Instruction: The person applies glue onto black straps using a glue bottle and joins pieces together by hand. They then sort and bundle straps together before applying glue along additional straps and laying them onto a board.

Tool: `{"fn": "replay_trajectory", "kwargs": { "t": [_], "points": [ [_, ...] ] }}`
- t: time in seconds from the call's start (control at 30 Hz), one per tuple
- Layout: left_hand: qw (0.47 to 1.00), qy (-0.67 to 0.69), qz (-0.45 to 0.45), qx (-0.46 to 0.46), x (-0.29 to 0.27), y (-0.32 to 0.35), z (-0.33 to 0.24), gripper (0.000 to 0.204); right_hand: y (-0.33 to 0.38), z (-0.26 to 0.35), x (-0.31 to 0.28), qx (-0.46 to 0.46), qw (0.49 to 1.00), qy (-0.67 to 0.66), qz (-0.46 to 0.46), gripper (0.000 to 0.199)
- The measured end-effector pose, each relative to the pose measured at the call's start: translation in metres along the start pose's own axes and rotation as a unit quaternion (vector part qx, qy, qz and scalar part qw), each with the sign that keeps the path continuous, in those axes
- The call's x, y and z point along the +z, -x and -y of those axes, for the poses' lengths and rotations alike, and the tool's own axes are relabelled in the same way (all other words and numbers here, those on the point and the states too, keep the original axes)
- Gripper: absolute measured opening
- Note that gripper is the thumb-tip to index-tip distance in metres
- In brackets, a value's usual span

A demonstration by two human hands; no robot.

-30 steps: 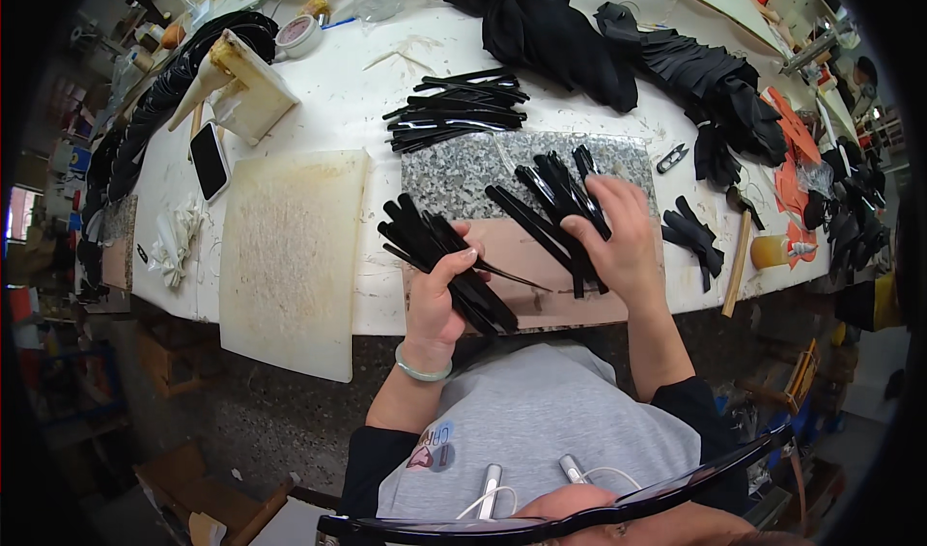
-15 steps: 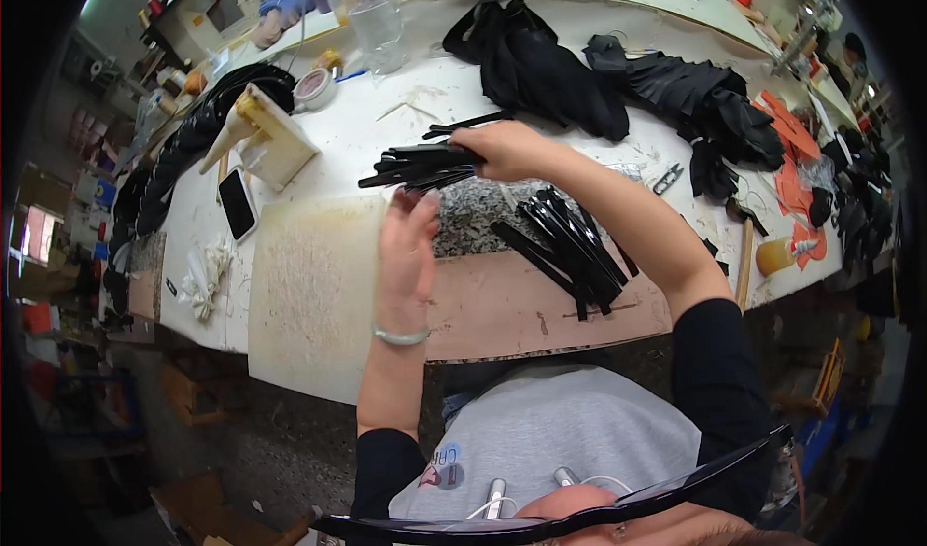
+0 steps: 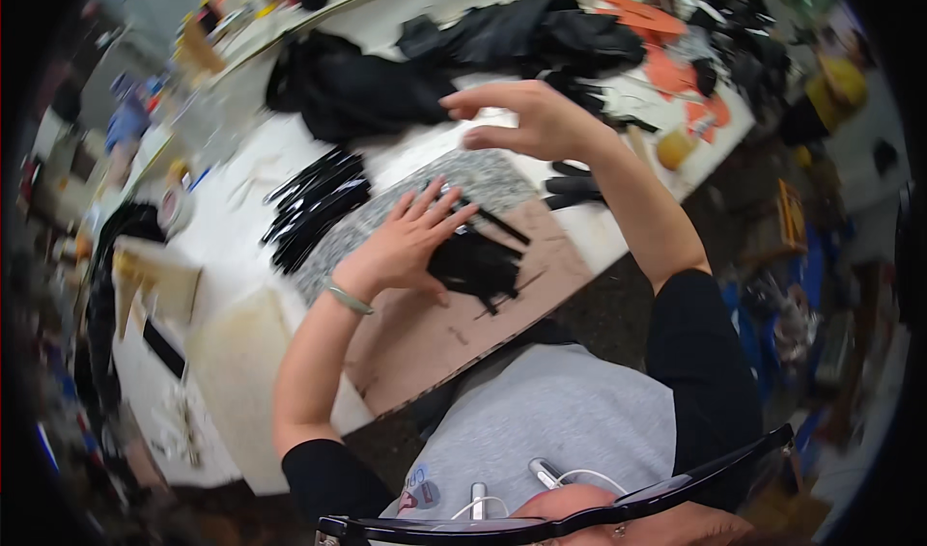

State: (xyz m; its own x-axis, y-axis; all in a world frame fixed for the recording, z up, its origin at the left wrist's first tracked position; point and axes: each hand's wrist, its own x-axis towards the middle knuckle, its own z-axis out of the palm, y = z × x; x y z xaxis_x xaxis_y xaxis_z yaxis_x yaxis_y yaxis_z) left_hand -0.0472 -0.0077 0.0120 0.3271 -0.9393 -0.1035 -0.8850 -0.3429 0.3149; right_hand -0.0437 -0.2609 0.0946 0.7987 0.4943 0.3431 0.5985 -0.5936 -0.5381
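From the head camera, the left hand (image 3: 410, 242) lies flat, fingers spread, pressing a bundle of black strips (image 3: 478, 266) onto the brown board (image 3: 454, 338). At one o'clock from it, the right hand (image 3: 531, 121) hovers open and empty. Another strip pile (image 3: 314, 208) lies at ten o'clock.

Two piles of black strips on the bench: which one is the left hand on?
The near pile, on the brown board; the left hand lies flat along its left edge. The other pile lies farther left on the white top, untouched.
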Motion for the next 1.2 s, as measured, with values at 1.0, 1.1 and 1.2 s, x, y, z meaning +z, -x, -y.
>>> {"fn": "replay_trajectory", "kwargs": {
  "t": [1.0,1.1,1.2],
  "points": [
    [0.967,0.065,-0.097,-0.228,0.033,0.032,-0.054,0.037,0.099,0.049,0.086,-0.054,0.997,-0.019,-0.046,0.070],
    [0.970,0.053,-0.119,-0.204,0.027,0.025,-0.052,0.034,0.083,0.058,0.098,-0.053,0.994,-0.003,0.097,0.098],
    [0.965,0.016,-0.115,-0.235,0.030,0.029,-0.047,0.038,0.064,0.059,0.098,-0.033,0.982,0.032,0.184,0.117]
  ]
}}
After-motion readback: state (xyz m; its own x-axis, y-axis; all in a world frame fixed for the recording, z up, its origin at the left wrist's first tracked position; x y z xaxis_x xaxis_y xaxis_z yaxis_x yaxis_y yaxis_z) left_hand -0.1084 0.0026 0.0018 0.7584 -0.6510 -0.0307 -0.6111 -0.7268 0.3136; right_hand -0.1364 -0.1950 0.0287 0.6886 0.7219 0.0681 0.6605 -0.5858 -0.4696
